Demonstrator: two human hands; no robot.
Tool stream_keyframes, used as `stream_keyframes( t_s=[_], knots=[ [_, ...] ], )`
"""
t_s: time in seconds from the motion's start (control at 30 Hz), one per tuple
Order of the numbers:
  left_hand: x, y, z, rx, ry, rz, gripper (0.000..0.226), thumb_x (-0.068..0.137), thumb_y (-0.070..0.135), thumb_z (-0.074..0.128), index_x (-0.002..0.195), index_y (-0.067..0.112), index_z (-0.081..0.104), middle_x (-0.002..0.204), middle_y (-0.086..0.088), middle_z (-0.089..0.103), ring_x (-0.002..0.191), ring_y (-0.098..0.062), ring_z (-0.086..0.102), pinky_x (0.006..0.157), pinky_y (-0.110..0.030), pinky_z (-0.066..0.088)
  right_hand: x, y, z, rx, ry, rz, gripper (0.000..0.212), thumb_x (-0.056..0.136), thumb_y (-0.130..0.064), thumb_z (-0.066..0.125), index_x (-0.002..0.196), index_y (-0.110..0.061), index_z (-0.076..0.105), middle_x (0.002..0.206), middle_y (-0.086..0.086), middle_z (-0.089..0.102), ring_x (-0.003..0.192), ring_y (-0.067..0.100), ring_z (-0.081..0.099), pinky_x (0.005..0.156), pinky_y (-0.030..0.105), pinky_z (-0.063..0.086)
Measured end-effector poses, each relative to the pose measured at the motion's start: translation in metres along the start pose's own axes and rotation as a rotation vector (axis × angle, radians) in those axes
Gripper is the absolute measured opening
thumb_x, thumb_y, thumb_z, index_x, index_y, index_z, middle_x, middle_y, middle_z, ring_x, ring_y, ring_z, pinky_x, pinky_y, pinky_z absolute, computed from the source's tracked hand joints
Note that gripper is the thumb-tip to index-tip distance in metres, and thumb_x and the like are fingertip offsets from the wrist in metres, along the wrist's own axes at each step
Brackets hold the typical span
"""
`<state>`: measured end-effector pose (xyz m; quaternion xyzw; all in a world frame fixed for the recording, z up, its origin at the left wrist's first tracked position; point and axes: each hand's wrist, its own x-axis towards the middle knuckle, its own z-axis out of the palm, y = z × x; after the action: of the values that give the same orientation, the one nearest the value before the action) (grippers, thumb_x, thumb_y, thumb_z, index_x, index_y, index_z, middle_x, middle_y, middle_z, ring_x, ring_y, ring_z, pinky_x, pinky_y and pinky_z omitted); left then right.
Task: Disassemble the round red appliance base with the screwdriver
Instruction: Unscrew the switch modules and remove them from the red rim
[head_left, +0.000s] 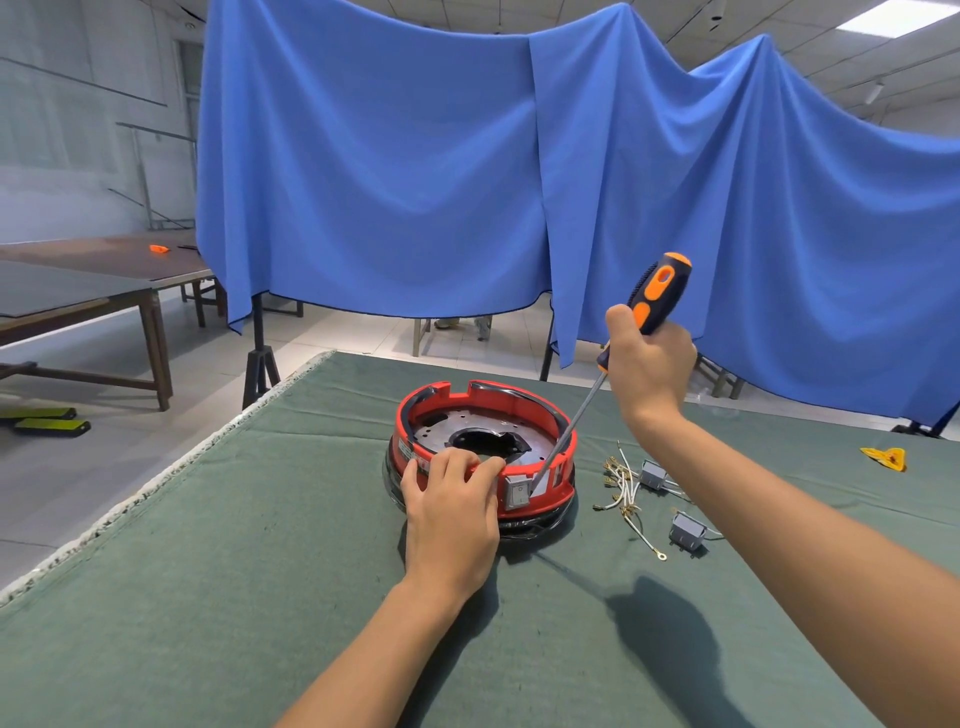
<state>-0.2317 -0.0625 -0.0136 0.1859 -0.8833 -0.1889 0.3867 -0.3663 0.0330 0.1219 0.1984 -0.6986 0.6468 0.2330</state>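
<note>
Base (540, 415), round, red plastic with a black lower ring, sits near the middle of the worktop (208, 597), which is covered in a dull green felt-like cloth. Inside the base lies a flat grey metal plate (441, 431) with small holes and a ragged central opening. A grey rocker switch (518, 492) is set in the near wall of the base. Left hand (452, 514) rests on the near rim of the base, fingers curled over the edge in a holding grip. Right hand (649, 364), above and right of the base, has a closed grip round the orange-and-black handle of the screwdriver (657, 296); the thin steel shaft slants down to the wall beside the switch. Right of the base lie loose white wires (623, 483) with brass terminals and two small grey blocks (688, 530).
</note>
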Motion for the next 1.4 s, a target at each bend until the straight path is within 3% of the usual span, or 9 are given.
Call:
stream_keyframes(
  t_s=[0.13,0.3,0.5,0.67,0.83,0.93,1.03,1.13,1.4],
  knots=[
    [0.001,0.000,0.000,-0.007,0.006,-0.007,0.026,0.091,0.017,0.052,0.111,0.024,0.065,0.106,0.001,0.057,0.112,-0.019,0.050,0.108,-0.053,0.023,0.009,0.010,0.002,0.012,0.050,0.140,0.027,0.066,-0.040,0.050,0.057,-0.015,0.048,0.057,0.008,0.056,0.055,0.022,0.054,0.055,0.030,0.044],
    [0.001,0.000,0.000,-0.012,0.005,-0.009,0.027,0.091,0.019,0.048,0.112,0.025,0.065,0.108,0.001,0.057,0.113,-0.019,0.049,0.109,-0.053,0.022,0.010,0.030,0.001,0.021,0.109,0.329,0.025,0.079,-0.032,0.056,0.063,-0.013,0.056,0.049,-0.003,0.057,0.049,0.011,0.055,0.050,0.025,0.040],
    [0.001,-0.003,0.001,-0.020,0.005,0.000,0.027,0.092,0.019,0.049,0.113,0.025,0.064,0.110,0.001,0.056,0.114,-0.018,0.048,0.110,-0.052,0.021,0.006,0.043,-0.004,0.052,0.180,0.469,0.031,0.083,-0.035,0.058,0.060,-0.015,0.051,0.051,-0.006,0.051,0.036,0.001,0.045,0.044,0.025,0.032],
    [0.000,0.000,-0.001,0.000,0.041,0.043,0.035,0.083,0.023,0.042,0.108,0.019,0.068,0.108,-0.002,0.060,0.111,-0.023,0.054,0.106,-0.056,0.028,0.004,0.039,-0.007,0.052,0.167,0.441,0.031,0.082,-0.034,0.058,0.058,-0.016,0.050,0.030,-0.015,0.046,0.044,0.006,0.043,0.045,0.025,0.031],
    [-0.004,0.004,0.001,0.062,-0.009,0.191,0.048,0.078,0.036,0.043,0.116,0.016,0.064,0.110,0.000,0.062,0.108,-0.021,0.055,0.112,-0.051,0.025,-0.001,0.028,-0.011,0.062,0.152,0.359,0.028,0.081,-0.031,0.057,0.060,-0.013,0.052,0.031,-0.015,0.048,0.033,-0.001,0.046,0.036,0.013,0.034],
    [-0.004,0.003,0.002,0.099,-0.024,0.210,0.048,0.078,0.042,0.051,0.117,0.017,0.063,0.108,0.000,0.062,0.106,-0.021,0.056,0.110,-0.051,0.029,-0.004,0.021,-0.010,0.066,0.128,0.301,0.023,0.078,-0.029,0.057,0.064,-0.010,0.057,0.036,-0.008,0.053,0.035,0.001,0.048,0.044,0.019,0.041],
    [-0.003,0.001,0.002,0.177,-0.031,0.251,0.048,0.077,0.041,0.061,0.118,0.016,0.062,0.107,-0.001,0.063,0.104,-0.025,0.058,0.108,-0.052,0.033,-0.006,0.018,-0.012,0.068,0.119,0.267,0.022,0.078,-0.027,0.056,0.063,-0.010,0.055,0.035,-0.008,0.051,0.033,0.001,0.047,0.038,0.015,0.039],
    [-0.003,-0.001,0.002,0.221,-0.036,0.287,0.058,0.070,0.043,0.074,0.120,0.015,0.062,0.108,-0.002,0.063,0.103,-0.026,0.059,0.105,-0.053,0.036,-0.007,0.015,-0.017,0.078,0.114,0.268,0.023,0.078,-0.028,0.055,0.067,-0.009,0.059,0.036,-0.009,0.052,0.035,0.001,0.047,0.044,0.020,0.041],
    [0.001,-0.004,0.004,0.208,0.061,0.370,0.054,0.060,0.027,0.087,0.109,0.013,0.069,0.107,-0.006,0.068,0.099,-0.029,0.064,0.097,-0.052,0.045,-0.016,0.004,-0.023,0.083,0.078,0.141,0.027,0.079,-0.025,0.055,0.056,-0.011,0.053,0.036,-0.009,0.053,0.036,0.001,0.047,0.040,0.012,0.040]
  ],
)
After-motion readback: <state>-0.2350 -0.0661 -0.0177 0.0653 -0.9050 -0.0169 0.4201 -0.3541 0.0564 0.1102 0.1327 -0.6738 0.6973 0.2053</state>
